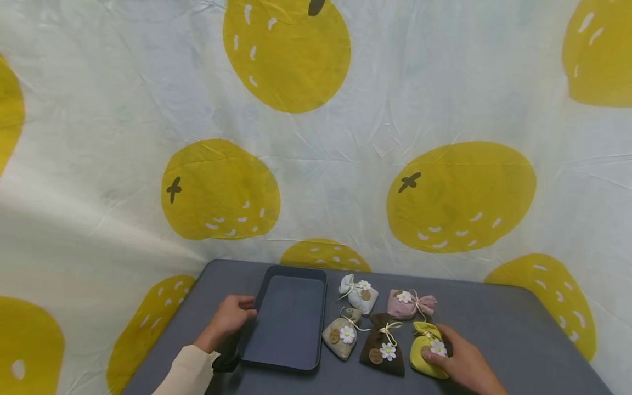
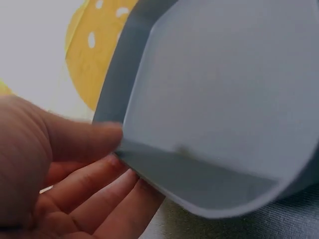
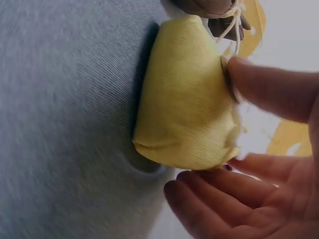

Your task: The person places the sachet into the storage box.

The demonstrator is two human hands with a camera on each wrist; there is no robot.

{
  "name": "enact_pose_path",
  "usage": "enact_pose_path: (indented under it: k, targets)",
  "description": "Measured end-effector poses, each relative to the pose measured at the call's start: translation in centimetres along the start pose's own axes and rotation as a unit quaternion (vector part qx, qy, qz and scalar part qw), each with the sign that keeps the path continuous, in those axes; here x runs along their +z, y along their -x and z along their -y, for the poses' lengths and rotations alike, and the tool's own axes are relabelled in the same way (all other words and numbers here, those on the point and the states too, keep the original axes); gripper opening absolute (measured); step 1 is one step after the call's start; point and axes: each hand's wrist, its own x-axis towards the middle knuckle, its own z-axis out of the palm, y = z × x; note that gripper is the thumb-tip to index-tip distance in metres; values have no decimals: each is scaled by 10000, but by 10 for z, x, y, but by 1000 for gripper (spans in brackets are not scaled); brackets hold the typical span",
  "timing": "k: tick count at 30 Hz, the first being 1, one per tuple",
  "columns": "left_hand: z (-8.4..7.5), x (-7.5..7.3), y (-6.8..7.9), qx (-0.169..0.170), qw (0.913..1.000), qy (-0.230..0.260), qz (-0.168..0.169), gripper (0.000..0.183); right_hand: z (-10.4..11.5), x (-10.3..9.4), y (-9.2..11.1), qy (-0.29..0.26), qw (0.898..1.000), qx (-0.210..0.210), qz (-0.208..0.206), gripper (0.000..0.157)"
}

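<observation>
At the left edge of the dark grey tray, my left hand grips the rim. In the left wrist view the thumb lies over the tray wall and the fingers are outside it. My right hand holds a small yellow drawstring pouch with a white flower and a round brown tag. The right wrist view has the thumb on one side of the yellow pouch and fingers by its end. Left of it lies a dark brown pouch.
Beside the tray lie a beige pouch and a white pouch. A pink pouch lies behind the yellow one. All are on a dark grey table, backed by a white cloth with yellow fruit prints.
</observation>
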Motion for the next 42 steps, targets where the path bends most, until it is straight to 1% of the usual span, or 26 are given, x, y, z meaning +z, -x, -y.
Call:
enact_pose_path:
  k: [2,6,10,14,16,19,23,26,28,31,33,35,38,42]
  targets:
    - [0,-1,-1,-56,9999,125,-22,41,0,1,-1,-225,9997,36,-52,100]
    - [0,-2,-4,-240,9995,210,-11,39,-3,3,-5,-584,9977,32,-330,94]
    - [1,-2,-6,-472,9983,339,23,39,-4,5,-9,-685,9962,84,-538,86]
    - [3,0,-5,-502,9980,379,47,39,-6,7,-10,-705,9955,131,-614,79]
    - [3,0,-5,-491,9979,404,85,40,-7,8,-11,-774,9949,164,-624,77]
    - [3,0,-4,-490,9976,451,162,40,-9,8,-11,-968,9932,210,-606,79]
    - [3,-1,-4,-476,9974,497,216,41,-9,8,-12,-1512,9860,433,-554,85]
    - [4,-2,-4,-456,9976,490,203,41,-9,7,-12,-1732,9817,558,-558,88]
    - [5,-3,-4,-478,9975,491,190,41,-8,7,-11,-1824,9800,525,-593,88]
    - [6,-4,-4,-511,9971,512,222,41,-6,6,-7,-2012,9760,424,-721,83]
    - [7,-5,-4,-545,9968,538,238,41,-3,4,-6,-2229,9709,332,-809,77]
    - [7,-5,-5,-561,9965,566,235,40,0,2,-5,-2288,9688,267,-915,73]
    - [6,-5,-6,-551,9965,592,223,40,5,-2,-5,-2293,9675,203,-1049,72]
    - [6,-4,-7,-528,9965,613,217,39,12,-7,-5,-2081,9717,137,-1109,77]
